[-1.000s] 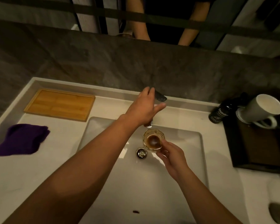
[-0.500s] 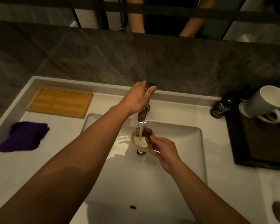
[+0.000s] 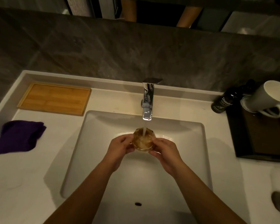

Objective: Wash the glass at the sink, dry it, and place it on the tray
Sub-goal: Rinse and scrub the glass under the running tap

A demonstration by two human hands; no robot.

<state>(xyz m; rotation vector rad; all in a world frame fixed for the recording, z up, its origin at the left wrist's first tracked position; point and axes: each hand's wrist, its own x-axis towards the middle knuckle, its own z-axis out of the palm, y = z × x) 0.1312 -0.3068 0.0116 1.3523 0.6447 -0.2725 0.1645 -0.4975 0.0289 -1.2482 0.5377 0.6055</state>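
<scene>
Across the frame's centre, the white sink (image 3: 192, 159) is catching water from the chrome tap (image 3: 147, 101). At the right edge, a dark bottle (image 3: 222, 103) is showing "Dunster". Left hand (image 3: 120, 148) and right hand (image 3: 166, 152) are pinching the glass (image 3: 143, 140) between them under the stream.

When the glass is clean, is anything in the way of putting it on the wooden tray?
Nothing visible blocks it. The glass, held by the left hand and right hand, is over the sink; the tray sits bare at back left. The purple cloth lies nearer, beside the path.
</scene>
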